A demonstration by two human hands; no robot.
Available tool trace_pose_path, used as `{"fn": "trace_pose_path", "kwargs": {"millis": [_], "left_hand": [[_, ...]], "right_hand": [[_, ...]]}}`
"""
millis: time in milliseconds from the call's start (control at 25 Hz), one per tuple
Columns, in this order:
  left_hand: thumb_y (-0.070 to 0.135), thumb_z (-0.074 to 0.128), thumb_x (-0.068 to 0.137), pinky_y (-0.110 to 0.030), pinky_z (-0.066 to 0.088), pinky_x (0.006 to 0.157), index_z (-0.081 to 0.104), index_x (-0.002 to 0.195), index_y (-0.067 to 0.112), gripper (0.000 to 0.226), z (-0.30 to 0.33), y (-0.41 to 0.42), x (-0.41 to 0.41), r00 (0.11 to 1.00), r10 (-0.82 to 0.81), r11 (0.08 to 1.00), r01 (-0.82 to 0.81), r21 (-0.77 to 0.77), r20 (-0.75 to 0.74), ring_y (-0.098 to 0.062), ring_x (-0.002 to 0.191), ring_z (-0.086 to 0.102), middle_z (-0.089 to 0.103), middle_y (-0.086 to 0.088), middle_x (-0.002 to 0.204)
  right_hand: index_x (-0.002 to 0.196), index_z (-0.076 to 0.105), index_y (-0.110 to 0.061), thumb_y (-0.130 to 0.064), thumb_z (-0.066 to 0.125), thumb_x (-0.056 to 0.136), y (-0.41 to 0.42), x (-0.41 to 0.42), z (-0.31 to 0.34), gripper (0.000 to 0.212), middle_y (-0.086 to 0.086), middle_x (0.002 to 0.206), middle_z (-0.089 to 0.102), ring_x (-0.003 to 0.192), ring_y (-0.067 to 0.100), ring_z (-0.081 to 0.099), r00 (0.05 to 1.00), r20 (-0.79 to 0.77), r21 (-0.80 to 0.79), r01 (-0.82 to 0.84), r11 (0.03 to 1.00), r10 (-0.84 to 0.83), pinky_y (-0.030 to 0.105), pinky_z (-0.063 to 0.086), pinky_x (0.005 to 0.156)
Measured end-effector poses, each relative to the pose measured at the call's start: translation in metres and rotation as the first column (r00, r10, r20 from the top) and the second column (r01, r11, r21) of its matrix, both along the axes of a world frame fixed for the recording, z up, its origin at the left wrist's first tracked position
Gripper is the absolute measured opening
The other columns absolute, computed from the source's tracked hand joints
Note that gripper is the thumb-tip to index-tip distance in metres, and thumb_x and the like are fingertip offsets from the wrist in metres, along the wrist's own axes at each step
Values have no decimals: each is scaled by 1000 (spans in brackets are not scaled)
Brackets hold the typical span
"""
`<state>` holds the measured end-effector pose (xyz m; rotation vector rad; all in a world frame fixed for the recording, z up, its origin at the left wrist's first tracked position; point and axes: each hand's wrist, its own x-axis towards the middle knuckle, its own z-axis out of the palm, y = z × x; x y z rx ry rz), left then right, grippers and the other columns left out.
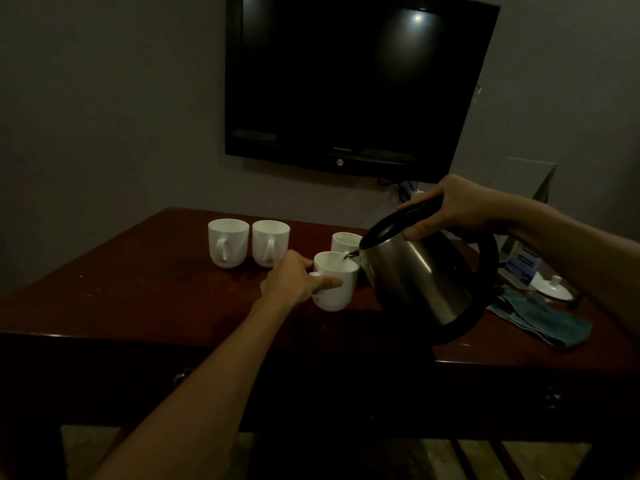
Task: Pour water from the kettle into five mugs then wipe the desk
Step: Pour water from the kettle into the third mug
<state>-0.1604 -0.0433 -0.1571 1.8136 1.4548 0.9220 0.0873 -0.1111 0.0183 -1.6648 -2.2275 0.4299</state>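
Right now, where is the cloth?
In the head view the cloth lies on the desk's right side, just right of the tilted kettle, near a white lid.

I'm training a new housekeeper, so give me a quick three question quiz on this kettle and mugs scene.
1. True or false: the right hand grips the steel kettle by its black handle.
2. Which mug does the left hand hold? A) far-left mug B) mug under the spout C) mug behind the spout
3. Fill in: beside the kettle on the wooden desk lies a folded teal ____.

Key: 1 true; 2 B; 3 cloth.
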Motion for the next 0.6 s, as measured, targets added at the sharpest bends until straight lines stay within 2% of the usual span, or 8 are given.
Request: {"fn": "trace_pose_path", "kwargs": {"millis": [200, 280, 400, 600], "left_hand": [[49, 83, 69, -49, 54, 89, 68, 98, 22, 42, 0, 2, -1, 1000, 4, 1000, -4, -22, -7, -14, 92, 66, 65, 10, 84], [50, 84, 68, -49, 54, 90, 67, 92, 26, 38, -1, 2, -2, 1000, 4, 1000, -4, -14, -6, -14, 93, 66, 66, 10, 83], [48, 84, 70, -49, 54, 91, 63, 82, 29, 31, 0, 1, -2, 1000, -7, 1000, 7, -6, -6, -14, 93, 66, 65, 10, 83], [48, 84, 70, -50, 54, 91, 70, 91, 22, 36, 1, 1, -2, 1000, -11, 1000, 11, -13, 1, -16, 92, 67, 70, 5, 88]], "right_hand": [[122, 68, -16, -25, 78, 77, -1, 0, 0, 48, -6, 92, 70, 85, 6, 63, 1000, 9, 15, -4, 1000, 4, 19, 43, 70], [123, 67, -12, -21, 76, 80, -1, -1, 1, 45, -15, 77, 70, 73, -2, 64, 1000, 11, 12, -5, 1000, 4, 11, 44, 61], [124, 65, -8, -13, 73, 84, -2, -2, 2, 41, -27, 52, 62, 47, -15, 56, 1000, 27, 18, -8, 1000, 8, 2, 39, 44], [124, 65, -8, -14, 72, 85, -3, -9, 7, 40, -23, 51, 62, 42, -8, 55, 998, 65, 14, -7, 1000, 6, 5, 39, 41]]}}
